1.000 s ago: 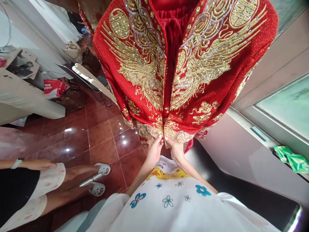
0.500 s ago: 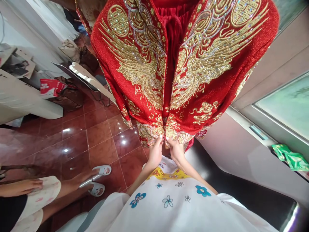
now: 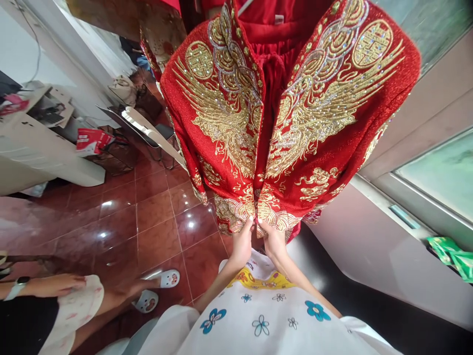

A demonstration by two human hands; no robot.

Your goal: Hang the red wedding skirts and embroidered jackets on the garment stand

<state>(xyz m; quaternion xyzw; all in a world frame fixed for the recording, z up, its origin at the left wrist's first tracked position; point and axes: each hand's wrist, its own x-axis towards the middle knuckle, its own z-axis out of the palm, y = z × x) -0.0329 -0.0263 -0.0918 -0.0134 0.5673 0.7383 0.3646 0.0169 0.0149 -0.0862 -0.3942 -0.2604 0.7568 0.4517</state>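
A red jacket with heavy gold embroidery and sparkling beads hangs before me, its front parted down the middle. My left hand pinches the lower front corner of one panel, thumb on top of the embroidered hem. Close beside it, my right hand grips the matching corner of the other panel the same way. The two hem corners nearly meet between my thumbs. My fingers under the cloth are hidden. Inside the jacket's opening shows a gathered red cloth.
A seated person's hand rests on their lap at lower left. Below me on the right is a black seat; green packets lie on a ledge by the window. A red bag and white desk stand left on the tiled floor.
The view has shifted, so the jacket and my hands appear slightly lower and more of the collar shows. Both hands keep their hold on the hem. The seated person's legs have moved a little.
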